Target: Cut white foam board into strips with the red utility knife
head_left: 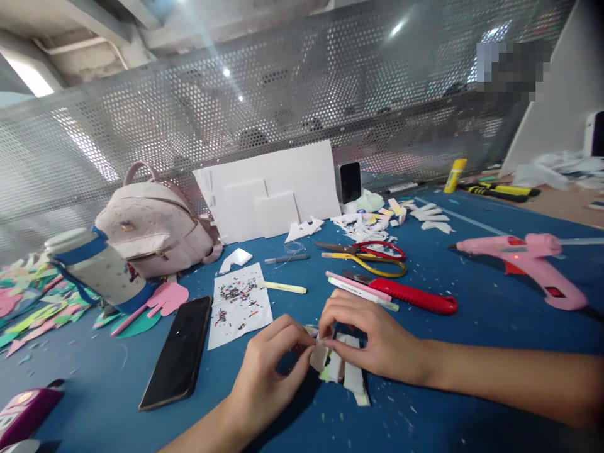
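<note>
Lower centre of frame: both hands meet over a small cluster of white foam pieces (350, 376) lying on the blue table (472, 333). The left hand (271, 371) has thumb and forefinger pinched narrow on the cluster's upper left corner. The right hand (377, 343) curls over the top of it, fingertips closed on the same spot and palm resting on the strips. Several strips sit side by side under the hands, one with a greenish edge; whether they are bonded to each other cannot be told. Judged state of work: cutting looks largely done, since white offcuts (363, 223) lie at upper centre beside the scissors (368, 255) and the red utility knife (415, 297), both set down. The pink glue gun (528, 261) at right lies on its side with a red light showing, untouched. The white boards (274, 189) propped at the back look mostly uncut, so material remains. Also noted: a paper sheet (238, 305) scattered with small flecks and a dark phone (179, 352), both left of the hands, and coloured cut-outs (33, 308) at far left.
</note>
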{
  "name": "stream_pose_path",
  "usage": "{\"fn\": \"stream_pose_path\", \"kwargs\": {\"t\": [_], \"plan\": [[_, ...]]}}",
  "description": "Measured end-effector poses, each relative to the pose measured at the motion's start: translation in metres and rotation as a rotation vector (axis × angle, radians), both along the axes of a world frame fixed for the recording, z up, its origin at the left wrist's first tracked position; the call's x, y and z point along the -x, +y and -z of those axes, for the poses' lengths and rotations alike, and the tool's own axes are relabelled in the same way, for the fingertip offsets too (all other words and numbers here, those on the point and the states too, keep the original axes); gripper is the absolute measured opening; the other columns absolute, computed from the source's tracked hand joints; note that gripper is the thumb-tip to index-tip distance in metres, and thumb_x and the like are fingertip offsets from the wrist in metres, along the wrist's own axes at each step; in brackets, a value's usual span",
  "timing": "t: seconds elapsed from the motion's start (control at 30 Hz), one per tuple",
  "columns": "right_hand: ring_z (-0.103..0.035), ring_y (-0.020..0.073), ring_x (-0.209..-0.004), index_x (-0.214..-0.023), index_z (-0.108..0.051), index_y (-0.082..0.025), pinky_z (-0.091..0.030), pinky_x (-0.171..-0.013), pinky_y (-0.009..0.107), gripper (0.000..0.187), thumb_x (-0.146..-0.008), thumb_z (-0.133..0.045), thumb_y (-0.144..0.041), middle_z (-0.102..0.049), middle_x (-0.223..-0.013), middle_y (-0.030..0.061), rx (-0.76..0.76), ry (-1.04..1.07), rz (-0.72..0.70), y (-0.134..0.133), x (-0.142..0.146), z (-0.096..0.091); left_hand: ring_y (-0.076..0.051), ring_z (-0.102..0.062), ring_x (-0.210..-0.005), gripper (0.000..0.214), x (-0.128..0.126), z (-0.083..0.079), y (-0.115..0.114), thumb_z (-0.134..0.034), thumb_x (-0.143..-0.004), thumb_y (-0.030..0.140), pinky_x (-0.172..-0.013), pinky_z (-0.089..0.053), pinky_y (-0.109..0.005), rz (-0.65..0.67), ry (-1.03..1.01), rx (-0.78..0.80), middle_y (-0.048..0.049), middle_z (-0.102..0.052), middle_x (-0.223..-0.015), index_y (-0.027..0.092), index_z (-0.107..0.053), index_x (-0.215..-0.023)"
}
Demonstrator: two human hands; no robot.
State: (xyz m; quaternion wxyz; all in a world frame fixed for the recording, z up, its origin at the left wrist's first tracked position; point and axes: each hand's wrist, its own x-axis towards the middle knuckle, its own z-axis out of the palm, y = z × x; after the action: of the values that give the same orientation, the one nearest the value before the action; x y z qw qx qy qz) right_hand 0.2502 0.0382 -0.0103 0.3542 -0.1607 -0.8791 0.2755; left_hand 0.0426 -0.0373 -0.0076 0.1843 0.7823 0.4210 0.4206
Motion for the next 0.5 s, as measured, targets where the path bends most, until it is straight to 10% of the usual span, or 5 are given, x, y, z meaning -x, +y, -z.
{"fn": "stream_pose_path", "kwargs": {"t": [0.5], "plan": [[-0.052,0.0164,-0.083,-0.09,-0.062,-0.018,-0.038,-0.074,0.028,0.006,-0.096,-0.061,-0.016,-0.064,-0.086,0.001,-0.004,0.014,-0.034,-0.0009,0.0006,-0.0001,-0.013,-0.064,-0.076,0.013,-0.0015,0.0026,0.0003,-0.06,-0.091,0.006,-0.069,-0.05,-0.02,-0.001,-0.01,-0.017,-0.0024,-0.067,-0.084,0.018,-0.064,-0.088]]}}
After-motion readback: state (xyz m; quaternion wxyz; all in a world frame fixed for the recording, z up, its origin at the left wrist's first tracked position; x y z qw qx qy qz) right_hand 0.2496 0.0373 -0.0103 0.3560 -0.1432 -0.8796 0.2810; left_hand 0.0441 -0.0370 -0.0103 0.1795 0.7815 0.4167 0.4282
